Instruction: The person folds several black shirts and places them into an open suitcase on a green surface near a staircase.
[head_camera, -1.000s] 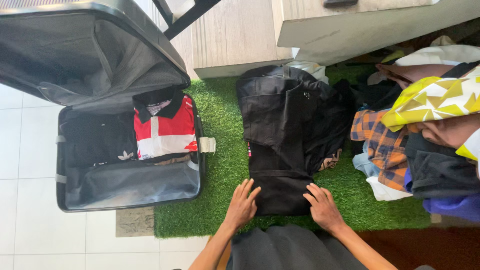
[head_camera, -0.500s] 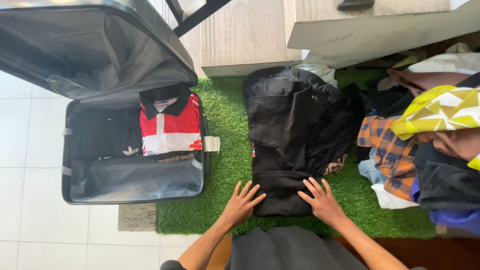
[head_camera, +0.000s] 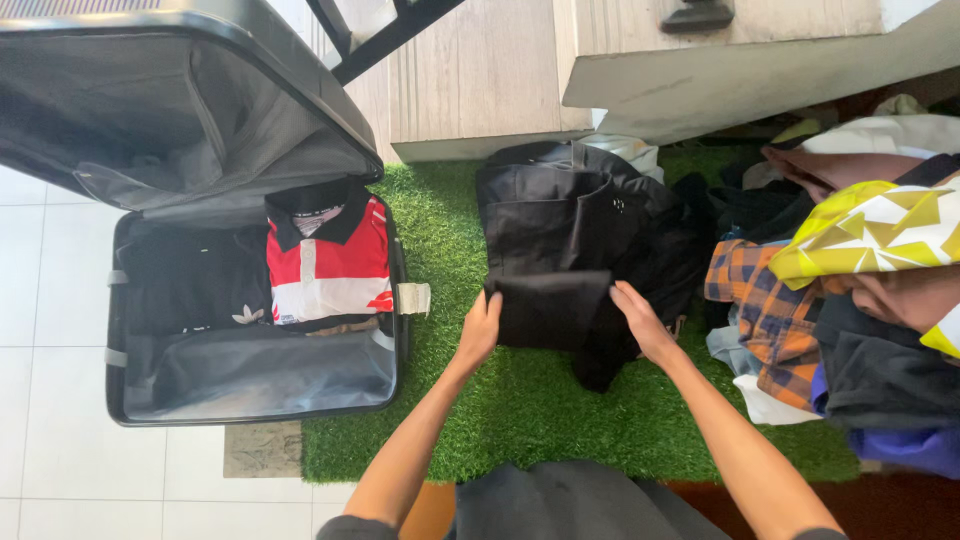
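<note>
Lying on green turf mat (head_camera: 520, 400) over white tiles (head_camera: 50, 280), black garment (head_camera: 560, 260); both hands' grip grasping it.

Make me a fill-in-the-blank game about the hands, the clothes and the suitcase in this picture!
1. Both hands, the left hand and the right hand, hold a folded garment whose colour is ____.
2. The garment lies over a mat of fake ____.
3. The suitcase on the left has its lid ____.
4. Inside the suitcase lies a shirt that is white and ____.

Missing words: black; grass; open; red
</note>
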